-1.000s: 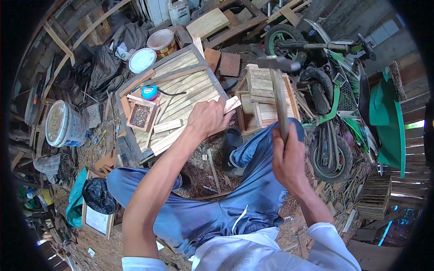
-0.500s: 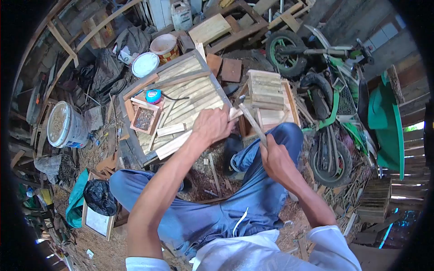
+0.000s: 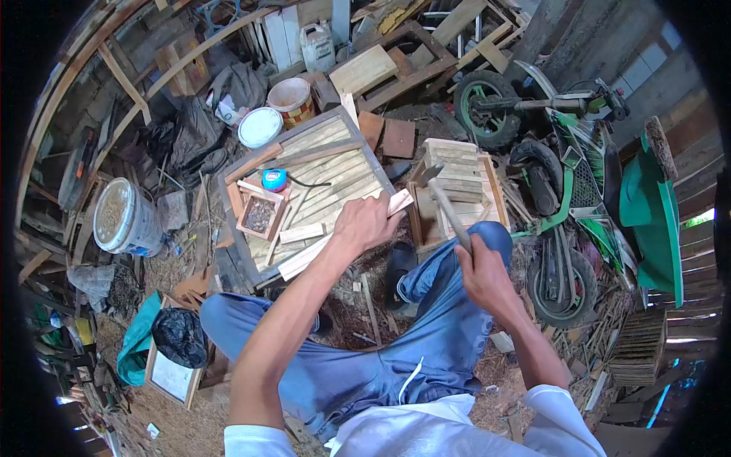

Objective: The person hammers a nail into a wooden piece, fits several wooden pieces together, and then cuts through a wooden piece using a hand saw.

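My left hand [image 3: 365,222] is closed on a pale wooden strip [image 3: 400,201], whose end sticks out past the fingers over the edge of the slatted wooden panel [image 3: 327,164]. In my right hand [image 3: 484,273] is the handle of a hammer [image 3: 451,209]; its head is raised, to the right of the strip's end and apart from it. A small wooden box of nails [image 3: 260,214], a blue tape measure [image 3: 274,180] and short wood pieces [image 3: 301,232] lie on the panel.
A wooden box frame [image 3: 489,199] stands beyond my right knee, beside a green motorbike [image 3: 567,183]. White buckets [image 3: 122,217] and a lidded tub [image 3: 260,128] are at the left and back. A black bag [image 3: 180,337] lies at the lower left.
The hammer head has moved up and away from the strip's end. The whole view has shifted slightly, with the surroundings now lower and further right. My left hand still holds the strip.
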A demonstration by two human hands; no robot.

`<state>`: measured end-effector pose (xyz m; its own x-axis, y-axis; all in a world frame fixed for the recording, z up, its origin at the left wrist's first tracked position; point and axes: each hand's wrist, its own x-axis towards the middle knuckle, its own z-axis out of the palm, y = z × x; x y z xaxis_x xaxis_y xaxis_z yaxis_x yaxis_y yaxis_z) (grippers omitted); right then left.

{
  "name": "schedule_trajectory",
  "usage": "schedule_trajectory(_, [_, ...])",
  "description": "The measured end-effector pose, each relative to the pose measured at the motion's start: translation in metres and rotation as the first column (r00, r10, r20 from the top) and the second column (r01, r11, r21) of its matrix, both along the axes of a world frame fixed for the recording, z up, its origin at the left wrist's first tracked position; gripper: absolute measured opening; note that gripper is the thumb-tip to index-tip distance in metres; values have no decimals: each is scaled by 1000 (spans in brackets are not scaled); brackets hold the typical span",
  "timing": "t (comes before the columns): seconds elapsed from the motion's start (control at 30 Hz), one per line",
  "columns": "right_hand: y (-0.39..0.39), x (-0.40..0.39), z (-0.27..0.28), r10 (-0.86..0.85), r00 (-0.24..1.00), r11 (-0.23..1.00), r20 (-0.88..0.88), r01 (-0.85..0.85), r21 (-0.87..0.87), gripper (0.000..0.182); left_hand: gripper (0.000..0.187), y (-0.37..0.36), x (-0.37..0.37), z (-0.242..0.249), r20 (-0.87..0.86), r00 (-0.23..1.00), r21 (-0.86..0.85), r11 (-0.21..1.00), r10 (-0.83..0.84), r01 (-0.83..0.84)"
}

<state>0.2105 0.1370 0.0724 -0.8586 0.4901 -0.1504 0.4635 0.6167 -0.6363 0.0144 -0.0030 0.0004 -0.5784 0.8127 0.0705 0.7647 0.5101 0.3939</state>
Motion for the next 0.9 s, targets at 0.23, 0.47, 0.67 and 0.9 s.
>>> schedule_trajectory(0.23, [-4,1,38,-25,999,992,-28,21,-122,27,45,-2,-18,1,-46,999,-34,999,8,-9])
schedule_trajectory(0.47, [-17,-6,67,24,999,985,-45,-32,-172,26,44,1,-18,0,33,997,-15,998,64,-63])
schedule_trajectory(0.67, [-26,-13,79,47,985,986,-164,-72,-149,19,42,2,-21,-3,5,999,1,999,42,-42])
schedule_trajectory(0.9, [-9,-31,-15,185,983,980,-9,-184,73,22,40,6,-22,-7,-56,998,12,1000,24,-24])
